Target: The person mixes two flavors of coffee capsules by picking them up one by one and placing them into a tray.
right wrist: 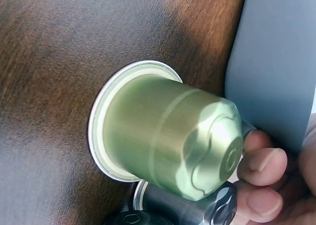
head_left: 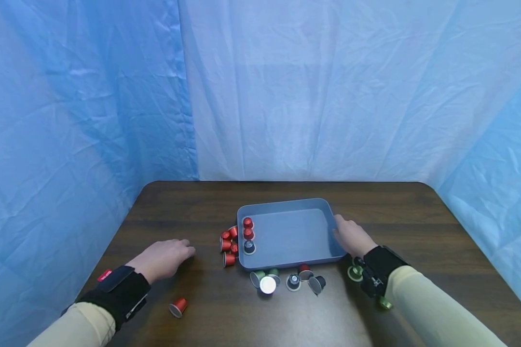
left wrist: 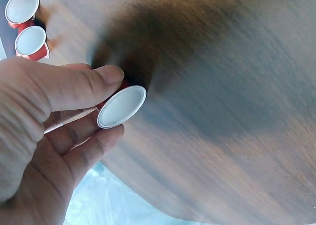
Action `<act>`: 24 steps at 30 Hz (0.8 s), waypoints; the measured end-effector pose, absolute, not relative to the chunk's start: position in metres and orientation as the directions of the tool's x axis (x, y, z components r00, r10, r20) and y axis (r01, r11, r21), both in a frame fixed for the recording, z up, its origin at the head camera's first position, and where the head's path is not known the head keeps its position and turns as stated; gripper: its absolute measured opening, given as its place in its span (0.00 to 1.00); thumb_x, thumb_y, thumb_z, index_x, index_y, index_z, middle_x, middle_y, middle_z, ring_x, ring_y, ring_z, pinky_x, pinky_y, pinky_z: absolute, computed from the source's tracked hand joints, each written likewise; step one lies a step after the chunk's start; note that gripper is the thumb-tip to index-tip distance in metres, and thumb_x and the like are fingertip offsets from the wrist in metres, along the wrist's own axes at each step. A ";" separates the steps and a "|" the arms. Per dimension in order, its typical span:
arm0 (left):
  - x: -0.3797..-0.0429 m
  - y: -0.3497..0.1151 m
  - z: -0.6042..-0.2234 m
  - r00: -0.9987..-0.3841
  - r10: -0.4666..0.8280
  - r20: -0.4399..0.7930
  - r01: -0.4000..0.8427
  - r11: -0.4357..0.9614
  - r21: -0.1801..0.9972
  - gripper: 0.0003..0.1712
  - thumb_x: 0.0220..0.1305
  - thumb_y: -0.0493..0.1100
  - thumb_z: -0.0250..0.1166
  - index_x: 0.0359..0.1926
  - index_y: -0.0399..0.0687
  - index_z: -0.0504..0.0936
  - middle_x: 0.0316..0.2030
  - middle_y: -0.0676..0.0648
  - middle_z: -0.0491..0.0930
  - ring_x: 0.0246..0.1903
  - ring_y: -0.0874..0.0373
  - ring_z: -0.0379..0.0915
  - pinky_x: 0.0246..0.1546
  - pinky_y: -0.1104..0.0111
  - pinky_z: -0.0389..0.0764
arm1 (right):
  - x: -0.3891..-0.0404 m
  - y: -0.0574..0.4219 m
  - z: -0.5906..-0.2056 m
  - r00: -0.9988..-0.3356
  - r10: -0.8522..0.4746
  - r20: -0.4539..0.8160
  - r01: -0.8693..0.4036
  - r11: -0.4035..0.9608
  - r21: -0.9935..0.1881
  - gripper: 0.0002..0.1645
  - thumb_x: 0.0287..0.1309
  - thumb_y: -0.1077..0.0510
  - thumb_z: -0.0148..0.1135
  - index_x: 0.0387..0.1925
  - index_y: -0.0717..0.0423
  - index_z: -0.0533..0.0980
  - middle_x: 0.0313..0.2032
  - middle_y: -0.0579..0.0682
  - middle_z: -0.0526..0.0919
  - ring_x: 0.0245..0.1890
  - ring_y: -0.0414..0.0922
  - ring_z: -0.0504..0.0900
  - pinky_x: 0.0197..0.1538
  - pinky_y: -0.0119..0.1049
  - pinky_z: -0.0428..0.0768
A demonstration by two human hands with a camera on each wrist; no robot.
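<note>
My left hand [head_left: 167,258] is above the left part of the table. Its thumb and fingers pinch a red coffee capsule [left wrist: 122,106], silver lid toward the camera; the head view hides this capsule. My right hand [head_left: 353,236] grips the right wall of a shallow grey-blue tray [head_left: 293,231]. Its fingers [right wrist: 261,165] curl at the tray's outer side. Close to that wrist stands a green capsule [right wrist: 168,131], with a dark capsule [right wrist: 185,205] partly hidden behind it. Inside the tray, along its left wall, two red capsules and one dark blue capsule [head_left: 249,246] stand in a column.
Several red capsules [head_left: 226,245] cluster left of the tray. Green, dark and red capsules lie along its front side, one showing a white lid [head_left: 267,285]. A single red capsule [head_left: 178,307] lies near the left forearm. Blue sheeting [head_left: 321,96] surrounds the wooden table [head_left: 191,202].
</note>
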State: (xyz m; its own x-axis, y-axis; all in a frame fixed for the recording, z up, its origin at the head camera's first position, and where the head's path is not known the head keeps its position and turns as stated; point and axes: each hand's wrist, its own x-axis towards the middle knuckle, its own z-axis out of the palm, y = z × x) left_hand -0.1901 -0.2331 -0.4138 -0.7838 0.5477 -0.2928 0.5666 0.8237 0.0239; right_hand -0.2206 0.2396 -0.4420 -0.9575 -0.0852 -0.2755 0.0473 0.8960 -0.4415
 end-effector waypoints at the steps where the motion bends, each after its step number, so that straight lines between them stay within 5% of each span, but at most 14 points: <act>1: -0.191 -0.234 -0.415 -0.784 0.548 -0.292 0.567 0.823 0.021 0.20 0.57 0.29 0.73 0.51 0.43 0.86 0.51 0.38 0.84 0.53 0.42 0.82 0.54 0.47 0.81 | -0.221 0.240 -0.442 -0.958 -0.085 -0.274 0.047 0.896 -0.441 0.26 0.77 0.61 0.47 0.69 0.70 0.58 0.59 0.72 0.76 0.55 0.61 0.82 0.57 0.59 0.79; 12: -0.191 -0.230 -0.408 -0.775 0.587 -0.234 0.601 0.799 0.010 0.17 0.55 0.29 0.75 0.46 0.46 0.88 0.45 0.43 0.84 0.47 0.47 0.83 0.49 0.51 0.84 | -0.221 0.240 -0.443 -0.954 -0.078 -0.288 0.061 0.894 -0.443 0.28 0.77 0.60 0.47 0.71 0.69 0.57 0.62 0.73 0.74 0.57 0.62 0.80 0.59 0.61 0.78; 18: -0.195 -0.222 -0.396 -0.755 0.651 -0.081 0.654 0.756 -0.020 0.10 0.55 0.33 0.77 0.37 0.49 0.87 0.31 0.52 0.73 0.33 0.56 0.69 0.35 0.62 0.79 | -0.220 0.238 -0.442 -0.955 -0.074 -0.288 0.062 0.898 -0.436 0.28 0.77 0.60 0.47 0.71 0.69 0.57 0.61 0.73 0.74 0.58 0.63 0.79 0.58 0.60 0.78; 24: -0.200 -0.208 -0.382 -0.752 0.659 0.032 0.657 0.752 -0.051 0.11 0.50 0.40 0.81 0.34 0.51 0.88 0.30 0.53 0.72 0.33 0.57 0.65 0.37 0.65 0.76 | -0.220 0.238 -0.443 -0.956 -0.075 -0.284 0.059 0.899 -0.434 0.28 0.78 0.60 0.47 0.71 0.69 0.57 0.62 0.73 0.74 0.61 0.65 0.78 0.59 0.61 0.77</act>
State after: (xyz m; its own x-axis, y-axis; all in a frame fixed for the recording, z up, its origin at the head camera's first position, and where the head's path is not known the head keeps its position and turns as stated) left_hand -0.1996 -0.2085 -0.3825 -0.7517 0.6587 0.0317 0.6570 0.7522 -0.0513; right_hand -0.2198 0.2381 -0.4425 -0.9560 -0.0745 -0.2836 0.0587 0.8989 -0.4342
